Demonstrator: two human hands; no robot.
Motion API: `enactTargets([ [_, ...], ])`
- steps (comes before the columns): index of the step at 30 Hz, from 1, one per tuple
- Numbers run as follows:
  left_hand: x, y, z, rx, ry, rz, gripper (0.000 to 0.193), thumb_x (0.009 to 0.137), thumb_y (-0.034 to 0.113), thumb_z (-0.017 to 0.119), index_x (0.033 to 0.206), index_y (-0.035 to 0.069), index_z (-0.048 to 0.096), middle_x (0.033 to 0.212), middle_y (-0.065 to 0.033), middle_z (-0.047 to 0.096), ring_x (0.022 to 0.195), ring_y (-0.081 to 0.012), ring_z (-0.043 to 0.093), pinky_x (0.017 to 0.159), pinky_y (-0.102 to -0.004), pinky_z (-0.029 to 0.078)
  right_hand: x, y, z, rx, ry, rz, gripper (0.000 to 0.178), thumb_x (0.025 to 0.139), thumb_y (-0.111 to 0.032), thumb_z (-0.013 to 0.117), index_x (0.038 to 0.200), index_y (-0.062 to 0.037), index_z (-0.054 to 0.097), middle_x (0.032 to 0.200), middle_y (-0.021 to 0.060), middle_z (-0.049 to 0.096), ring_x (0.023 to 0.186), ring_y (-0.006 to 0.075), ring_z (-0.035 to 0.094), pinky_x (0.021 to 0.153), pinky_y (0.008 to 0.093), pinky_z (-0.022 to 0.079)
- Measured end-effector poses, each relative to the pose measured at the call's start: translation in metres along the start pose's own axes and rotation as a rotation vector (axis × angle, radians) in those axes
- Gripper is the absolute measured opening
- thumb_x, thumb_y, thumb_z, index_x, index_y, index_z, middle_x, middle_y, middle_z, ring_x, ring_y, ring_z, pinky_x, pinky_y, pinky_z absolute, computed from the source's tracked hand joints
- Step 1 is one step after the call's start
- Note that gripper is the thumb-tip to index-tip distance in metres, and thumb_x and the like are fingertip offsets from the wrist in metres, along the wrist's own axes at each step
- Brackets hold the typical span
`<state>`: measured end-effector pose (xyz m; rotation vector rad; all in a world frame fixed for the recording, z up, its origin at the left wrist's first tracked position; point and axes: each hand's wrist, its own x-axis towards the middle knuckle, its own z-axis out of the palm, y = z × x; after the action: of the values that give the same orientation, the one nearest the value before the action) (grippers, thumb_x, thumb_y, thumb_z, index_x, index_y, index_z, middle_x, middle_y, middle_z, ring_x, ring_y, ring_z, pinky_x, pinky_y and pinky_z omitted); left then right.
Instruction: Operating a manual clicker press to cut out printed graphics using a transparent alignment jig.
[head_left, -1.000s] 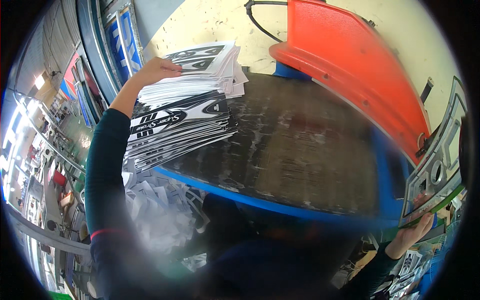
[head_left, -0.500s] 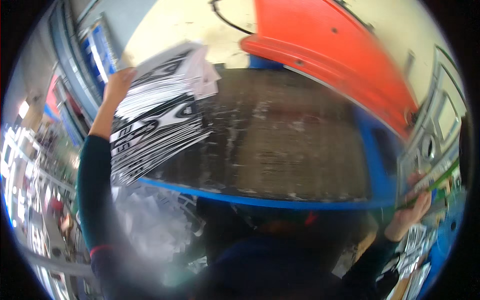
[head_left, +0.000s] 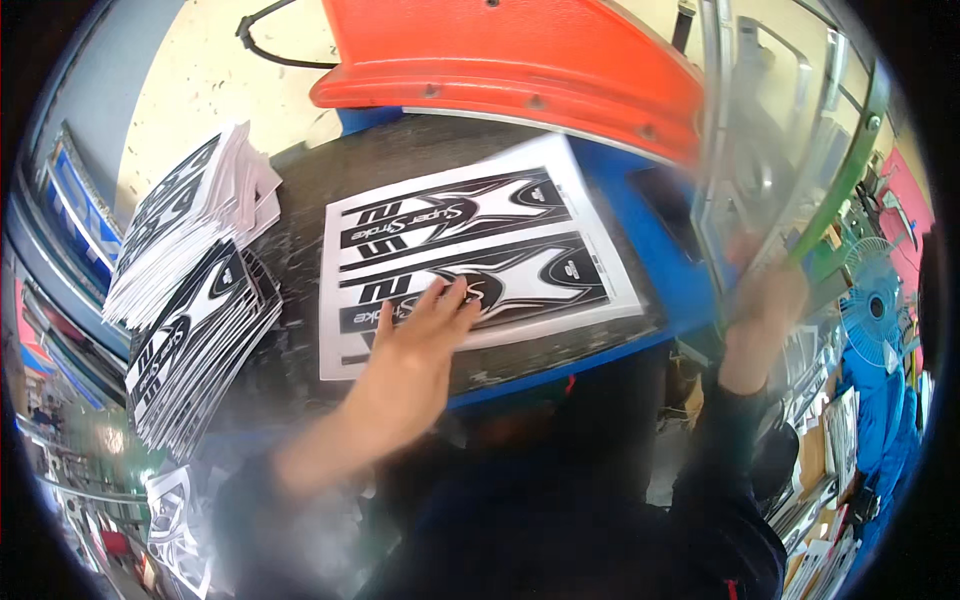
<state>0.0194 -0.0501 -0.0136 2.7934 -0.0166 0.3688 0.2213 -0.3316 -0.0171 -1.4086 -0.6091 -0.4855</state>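
Note:
A large printed sheet [head_left: 490, 215] in black, white and grey lies on the dark worn tabletop [head_left: 310, 300]. My left hand [head_left: 415, 345] rests on its near part, fingers spread and nothing held. At the right my right hand [head_left: 765, 315], blurred by motion, grips the lower edge of a see-through panel [head_left: 755, 150] with a green edge and curved outlines. That panel stands tilted up beside the table's right end. Left of the sheet sits a thick stack of similar printed sheets [head_left: 190, 310], fanned and uneven.
A big orange machine part [head_left: 500, 60] spans the table's far side, above a blue edge. White paper scraps [head_left: 180, 530] lie low at the left. Framed panels [head_left: 75, 200] lean at the far left. A blue fan [head_left: 872, 305] and piled boards stand at the right.
One printed sheet now lies on the tabletop; my left hand has moved from the stack onto it. My right hand has brought the see-through panel up and leftward. The whole view has turned rightward.

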Motion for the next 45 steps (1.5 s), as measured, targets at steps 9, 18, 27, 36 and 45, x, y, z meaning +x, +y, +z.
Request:
enactTargets([
  [9, 0.018, 0.014, 0.015, 0.007, -0.047, -0.016, 0.042, 0.094, 0.002, 0.046, 0.136, 0.004, 0.046, 0.147, -0.0175, 0.038, 0.138, -0.0387, 0.031, 0.104, -0.0669, 0.025, 0.006, -0.009, 0.008, 0.029, -0.140, -0.067, 0.059, 0.084, -0.045, 0.066, 0.107, 0.0094, 0.061, 0.092, 0.0102, 0.063, 0.085, 0.0156, 0.058, 0.080, 0.0276, 0.044],
  [18, 0.003, -0.001, -0.013, 0.047, -0.023, -0.071, 0.064, 0.090, 0.027, 0.061, 0.144, 0.006, 0.035, 0.151, -0.0181, 0.032, 0.142, -0.0368, 0.024, 0.108, -0.0645, 0.018, 0.028, -0.005, 0.036, -0.306, -0.478, -0.242, 0.058, 0.067, -0.034, 0.081, 0.101, 0.0083, 0.061, 0.085, 0.0094, 0.056, 0.080, 0.0182, 0.055, 0.073, 0.0286, 0.044],
  [27, -0.041, -0.064, -0.062, -0.142, -0.114, -0.284, 0.092, 0.074, 0.028, 0.077, 0.148, 0.005, 0.028, 0.151, -0.0205, 0.031, 0.144, -0.0363, 0.019, 0.113, -0.0578, 0.015, 0.023, -0.003, 0.083, -0.397, -0.770, -0.544, 0.058, 0.055, -0.031, 0.090, 0.096, 0.0005, 0.063, 0.084, 0.0128, 0.058, 0.074, 0.0277, 0.058, 0.065, 0.0331, 0.047],
  [36, -0.046, -0.065, -0.053, -0.235, -0.032, -0.267, 0.106, 0.061, 0.032, 0.087, 0.146, 0.003, 0.032, 0.153, -0.0145, 0.031, 0.144, -0.0335, 0.021, 0.112, -0.0618, 0.010, 0.010, -0.003, 0.099, -0.433, -0.942, -0.600, 0.058, 0.056, -0.034, 0.089, 0.095, 0.0000, 0.063, 0.084, 0.0108, 0.057, 0.073, 0.0276, 0.057, 0.065, 0.0351, 0.047],
  [45, -0.051, -0.070, -0.051, -0.286, 0.012, -0.275, 0.100, 0.060, 0.027, 0.089, 0.143, 0.002, 0.038, 0.148, -0.0128, 0.039, 0.143, -0.0312, 0.025, 0.111, -0.0633, 0.005, 0.004, -0.001, 0.102, -0.427, -0.953, -0.597, 0.058, 0.056, -0.036, 0.088, 0.095, -0.0002, 0.063, 0.084, 0.0100, 0.056, 0.073, 0.0270, 0.057, 0.065, 0.0355, 0.047],
])
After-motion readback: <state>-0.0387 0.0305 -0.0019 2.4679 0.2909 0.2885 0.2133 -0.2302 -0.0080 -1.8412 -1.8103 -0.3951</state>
